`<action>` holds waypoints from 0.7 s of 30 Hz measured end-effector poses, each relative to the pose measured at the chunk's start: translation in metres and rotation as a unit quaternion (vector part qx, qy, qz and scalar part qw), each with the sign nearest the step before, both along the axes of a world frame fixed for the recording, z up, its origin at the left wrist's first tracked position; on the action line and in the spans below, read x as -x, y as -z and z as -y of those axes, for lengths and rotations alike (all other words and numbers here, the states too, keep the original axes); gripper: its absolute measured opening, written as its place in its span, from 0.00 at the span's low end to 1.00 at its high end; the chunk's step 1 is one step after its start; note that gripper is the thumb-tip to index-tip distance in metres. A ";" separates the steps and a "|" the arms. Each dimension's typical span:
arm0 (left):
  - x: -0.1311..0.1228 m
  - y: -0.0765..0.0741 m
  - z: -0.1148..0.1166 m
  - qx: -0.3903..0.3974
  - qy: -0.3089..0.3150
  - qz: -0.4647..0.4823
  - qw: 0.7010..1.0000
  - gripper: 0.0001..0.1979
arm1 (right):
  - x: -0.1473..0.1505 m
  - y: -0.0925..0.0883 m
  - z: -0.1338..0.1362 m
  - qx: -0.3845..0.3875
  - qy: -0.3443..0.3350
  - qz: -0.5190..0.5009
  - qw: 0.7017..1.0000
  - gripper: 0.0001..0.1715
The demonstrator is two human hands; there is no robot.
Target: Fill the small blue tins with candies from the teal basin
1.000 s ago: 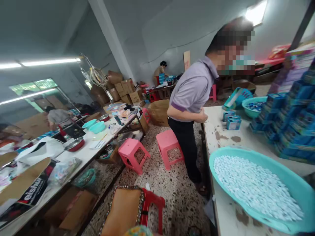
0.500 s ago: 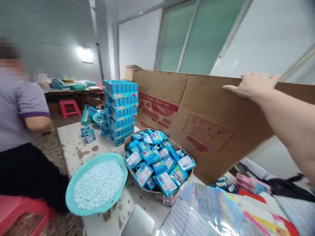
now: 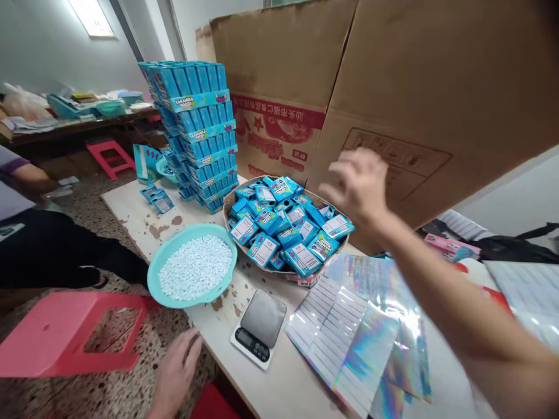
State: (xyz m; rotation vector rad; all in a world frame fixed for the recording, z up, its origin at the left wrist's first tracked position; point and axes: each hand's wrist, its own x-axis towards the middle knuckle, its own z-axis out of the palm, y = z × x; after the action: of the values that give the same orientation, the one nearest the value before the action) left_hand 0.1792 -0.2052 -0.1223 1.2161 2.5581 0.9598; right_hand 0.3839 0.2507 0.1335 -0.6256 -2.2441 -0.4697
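My right hand [image 3: 358, 185] hangs in the air in front of a big cardboard box [image 3: 393, 87], just right of a basket [image 3: 301, 276] heaped with small blue boxes [image 3: 286, 227]. Its fingers are smeared by motion and I see nothing in them. My left hand [image 3: 177, 372] is low at the table's near edge, fingers stretched out, empty, beside a small digital scale [image 3: 259, 327]. A teal basin [image 3: 152, 279] of pale blue pellets [image 3: 195, 267] sits left of the basket.
A tall stack of blue cartons [image 3: 194, 128] stands at the back. Holographic sheets [image 3: 362, 337] lie on the white table [image 3: 131, 203] by my right arm. A pink stool [image 3: 65, 334] is at the left; another person [image 3: 43, 244] sits beyond it.
My view swung from the aisle to the table and dropped. My right hand came off the cardboard box's top edge and moved down; my left hand has come into view.
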 end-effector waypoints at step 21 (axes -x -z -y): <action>0.188 0.047 -0.192 0.129 0.465 -0.149 0.863 0.24 | 0.187 0.209 0.161 0.346 0.366 -0.148 0.851 0.44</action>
State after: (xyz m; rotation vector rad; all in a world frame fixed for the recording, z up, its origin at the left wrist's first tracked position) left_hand -0.0092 -0.0131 -0.1688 2.2669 1.7355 0.2056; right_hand 0.1968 0.0894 -0.0753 -1.8211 -1.7677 0.1246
